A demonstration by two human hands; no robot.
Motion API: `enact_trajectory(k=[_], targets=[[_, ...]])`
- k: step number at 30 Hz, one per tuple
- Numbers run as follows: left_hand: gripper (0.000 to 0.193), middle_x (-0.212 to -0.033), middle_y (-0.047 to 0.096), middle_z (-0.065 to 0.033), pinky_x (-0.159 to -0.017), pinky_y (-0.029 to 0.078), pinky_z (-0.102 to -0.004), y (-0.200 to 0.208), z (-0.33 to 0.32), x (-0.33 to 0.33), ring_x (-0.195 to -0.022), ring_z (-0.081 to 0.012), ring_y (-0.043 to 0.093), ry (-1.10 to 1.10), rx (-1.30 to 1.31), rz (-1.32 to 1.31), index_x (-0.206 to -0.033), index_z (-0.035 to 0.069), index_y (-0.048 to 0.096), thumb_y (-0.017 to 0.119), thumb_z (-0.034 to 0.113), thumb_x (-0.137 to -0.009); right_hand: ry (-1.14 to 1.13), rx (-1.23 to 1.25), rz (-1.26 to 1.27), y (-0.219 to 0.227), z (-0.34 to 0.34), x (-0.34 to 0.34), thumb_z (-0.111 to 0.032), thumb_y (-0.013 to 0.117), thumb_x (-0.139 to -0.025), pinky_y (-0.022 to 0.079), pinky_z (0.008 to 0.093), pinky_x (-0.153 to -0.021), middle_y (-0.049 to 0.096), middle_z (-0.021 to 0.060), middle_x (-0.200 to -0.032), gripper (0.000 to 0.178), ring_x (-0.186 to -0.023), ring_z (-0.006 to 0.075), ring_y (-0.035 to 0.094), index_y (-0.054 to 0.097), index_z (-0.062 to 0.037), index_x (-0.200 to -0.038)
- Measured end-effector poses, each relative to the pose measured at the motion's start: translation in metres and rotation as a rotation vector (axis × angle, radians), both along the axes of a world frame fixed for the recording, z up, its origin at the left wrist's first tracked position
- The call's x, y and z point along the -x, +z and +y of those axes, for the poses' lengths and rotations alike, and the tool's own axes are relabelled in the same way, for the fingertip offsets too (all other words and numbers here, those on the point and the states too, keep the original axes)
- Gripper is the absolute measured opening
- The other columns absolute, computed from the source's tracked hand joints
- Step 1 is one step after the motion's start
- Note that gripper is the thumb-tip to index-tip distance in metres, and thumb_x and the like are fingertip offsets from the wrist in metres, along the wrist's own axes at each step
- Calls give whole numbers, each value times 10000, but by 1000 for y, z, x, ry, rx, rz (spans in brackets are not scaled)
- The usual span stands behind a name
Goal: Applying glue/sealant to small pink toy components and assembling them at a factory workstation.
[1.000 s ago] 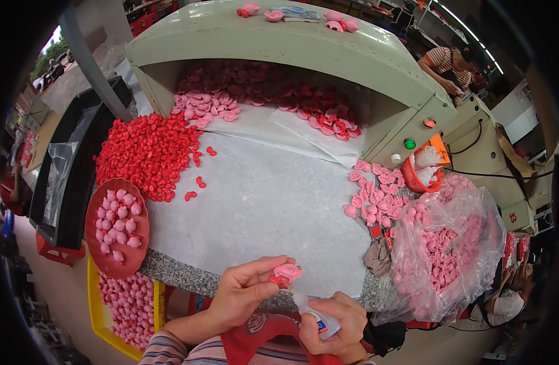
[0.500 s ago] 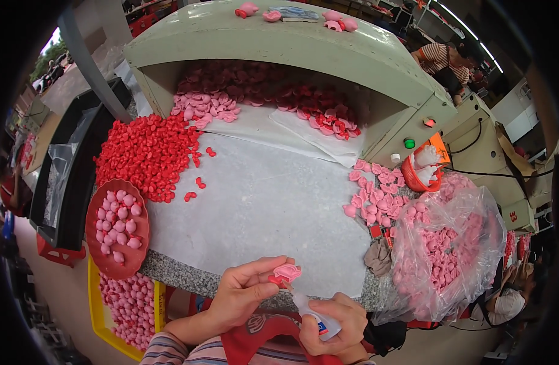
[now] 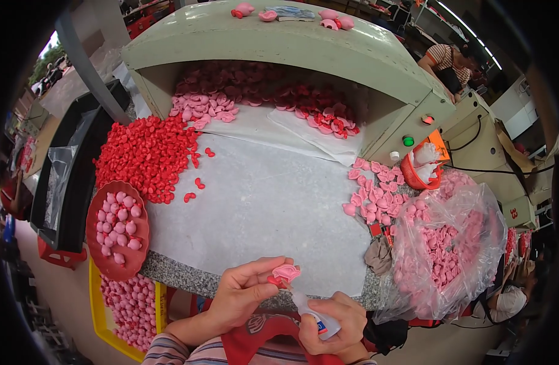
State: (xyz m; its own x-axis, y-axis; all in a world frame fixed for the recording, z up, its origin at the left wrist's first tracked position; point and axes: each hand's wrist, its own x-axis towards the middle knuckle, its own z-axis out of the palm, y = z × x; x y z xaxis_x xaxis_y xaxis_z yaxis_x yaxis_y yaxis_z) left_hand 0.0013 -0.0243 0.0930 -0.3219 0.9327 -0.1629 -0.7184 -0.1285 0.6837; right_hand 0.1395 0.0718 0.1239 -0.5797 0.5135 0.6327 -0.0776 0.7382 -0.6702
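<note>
Between thumb and fingers, my left hand [image 3: 246, 292] pinches a hollow pink plastic shell piece [image 3: 286, 271] together with a small glossy red piece [image 3: 276, 281]. My right hand [image 3: 340, 322] is wrapped round a small whitish squeeze bottle [image 3: 329, 327] that looks like a glue bottle. Its narrow tip points up and left, right at the red piece; whether it touches is too small to tell. Both hands are over the near edge of the worktable. Farther left on the table lies a big heap of similar red pieces [image 3: 148, 155].
White paper [image 3: 261, 188] covers the table before a pale green hood [image 3: 279, 45] with pink pieces inside. At left are a red dish [image 3: 124, 271] and a yellow crate [image 3: 97, 304] of pink balls. Pink shells [image 3: 377, 194], a plastic bag [image 3: 474, 243] and a red basket [image 3: 416, 176] stand right.
</note>
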Motion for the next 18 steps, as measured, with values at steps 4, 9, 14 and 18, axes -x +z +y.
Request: enact_trajectory(k=[4, 9, 14, 18], targets=[[385, -1219, 469, -178, -958, 368, -410, -2, 0, 1, -1138, -307, 454, -4, -8, 6, -1181, 7, 482, 527, -47, -801, -10, -7, -2, -2, 1, 0, -26, 647, -604, 343, 223, -360, 519, 36, -531, 290, -372, 133, 444, 558, -5, -878], [383, -1214, 471, -173, -967, 355, -420, -3, 0, 0, -1153, -315, 438, -1, -14, 32, -1174, 19, 488, 527, -46, -799, -26, -34, -7, -1, 2, -1, -22, 649, -606, 338, 222, -356, 529, 45, -548, 292, -372, 131, 438, 555, -2, -882], [392, -1215, 469, -172, -972, 344, -431, -4, 1, 0, -1159, -321, 431, 2, -11, 32, -1176, 25, 486, 537, -36, -792, -31, -11, 3, -2, 3, 0, -17, 649, -606, 351, 224, -361, 556, 59, -577, 299, -380, 138, 453, 550, -3, -888], [393, -1216, 468, -170, -978, 336, -437, -4, 1, -1, -1155, -321, 435, 7, -19, 23, -1172, 25, 489, 544, -29, -787, -55, 1, -11, 0, 3, -1, -13, 648, -608, 371, 229, -370, 569, 64, -591, 301, -396, 147, 476, 548, -3, -892]])
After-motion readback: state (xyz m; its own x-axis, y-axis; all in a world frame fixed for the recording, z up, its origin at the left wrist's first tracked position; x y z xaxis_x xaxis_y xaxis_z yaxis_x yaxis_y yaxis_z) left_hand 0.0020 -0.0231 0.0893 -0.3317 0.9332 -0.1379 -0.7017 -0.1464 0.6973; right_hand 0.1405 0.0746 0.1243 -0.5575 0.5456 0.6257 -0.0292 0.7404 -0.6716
